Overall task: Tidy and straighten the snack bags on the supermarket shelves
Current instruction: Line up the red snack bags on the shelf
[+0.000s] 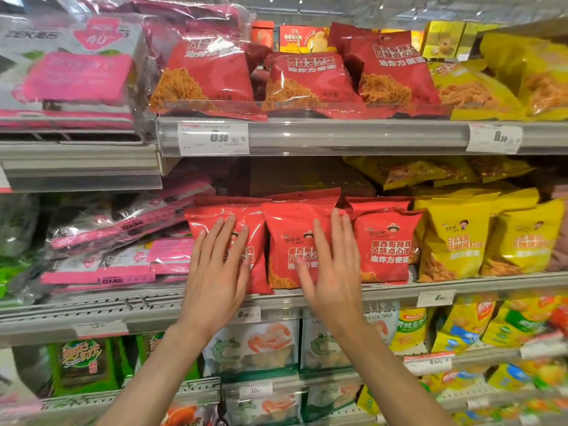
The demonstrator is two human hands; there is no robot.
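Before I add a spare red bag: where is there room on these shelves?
The dark gap above the middle shelf's red bags, left of the stacked yellow bags, looks free. The front row beneath both hands is packed edge to edge.

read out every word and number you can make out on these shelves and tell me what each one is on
"6.50 元/包": price tag on the upper shelf rail.
"油炸方便面": red noodle bag, middle shelf.
"ZEK": pink seaweed pack.
"10": lower tag.
Other price tags and bag print: too blurred to read.

Two bare forearms and hands

The left hand (215,269) and right hand (333,265) wear nothing; slim forearms show, unsleeved.
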